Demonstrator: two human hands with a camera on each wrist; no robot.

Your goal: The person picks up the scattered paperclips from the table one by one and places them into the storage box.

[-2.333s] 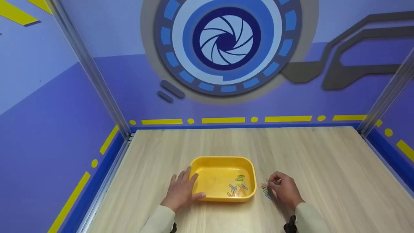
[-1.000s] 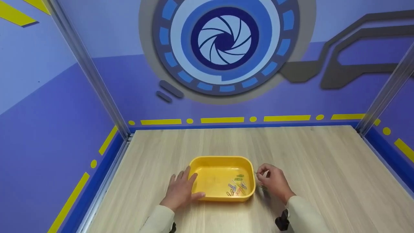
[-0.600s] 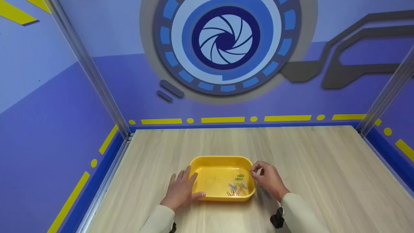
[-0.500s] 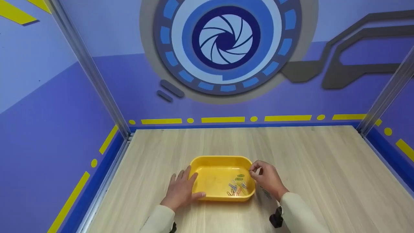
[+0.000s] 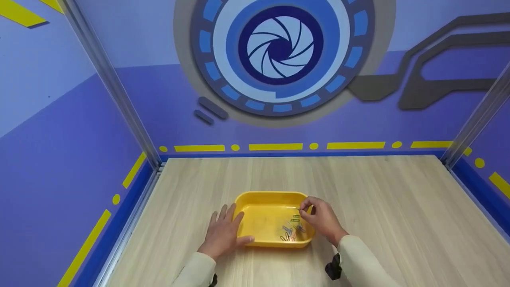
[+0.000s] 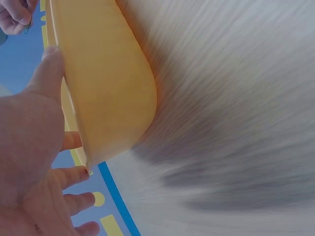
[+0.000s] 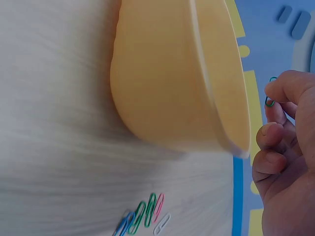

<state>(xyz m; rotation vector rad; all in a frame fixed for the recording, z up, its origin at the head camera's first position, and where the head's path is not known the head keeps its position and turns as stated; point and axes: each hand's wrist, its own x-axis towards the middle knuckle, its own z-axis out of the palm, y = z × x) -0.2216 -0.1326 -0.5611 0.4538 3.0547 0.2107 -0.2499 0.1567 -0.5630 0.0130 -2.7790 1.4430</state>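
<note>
My right hand [image 5: 322, 219] is raised over the right side of a yellow plastic tray [image 5: 275, 196]. Between thumb and forefinger it pinches a green paper clip [image 7: 269, 103]. My left hand [image 5: 222, 231] rests against the tray's near left corner, its fingers spread and mostly straight. In the left wrist view, the left thumb [image 6: 50, 73] lies at the tray's rim. Inside, towards the right end, lie several coloured paper clips [image 5: 287, 230], among them green ones [image 5: 295, 218].
Several more paper clips, blue, green [image 7: 150, 209], pink and white, lie on the wooden table [image 5: 199, 179] just right of the tray, largely hidden by the right hand in the head view. Patterned blue-purple panels [image 5: 159, 103] stand at the back and sides.
My right hand has picked up the paper clip from the table and moved left, over the tray's right rim. The left hand and tray have stayed in place.
</note>
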